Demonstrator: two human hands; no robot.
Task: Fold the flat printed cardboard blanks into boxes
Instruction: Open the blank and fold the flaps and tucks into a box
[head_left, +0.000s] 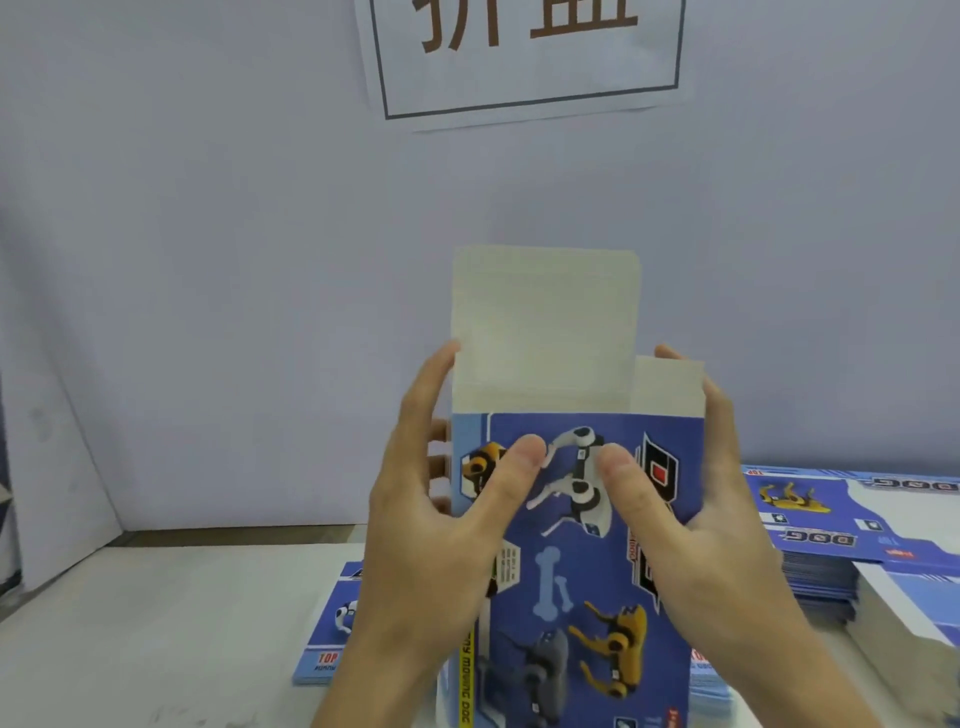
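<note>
Closest to the camera, both hands hold one printed blank (576, 545) upright above the table, blue dog artwork facing the person. The left hand (441, 525) grips its left edge, thumb pressed on the printed face and fingers curled behind; the right hand (706, 525) mirrors it on the right edge, thumb just beside the left thumb near the white robot dog. This two-sided pinch probably lets the person squeeze the flattened sleeve open into a tube. The plain top flap (545, 317) stands unfolded above the fingers, with a smaller side flap (667, 387) at the right, so the ends are not yet closed.

Beneath the hands, a low stack of blanks (327, 623) lies on the white table (156, 623), within easy reach. At the right, a taller pile (841, 525) waits, well apart. Beyond, a paper sign (524, 57) hangs on the pale wall.
</note>
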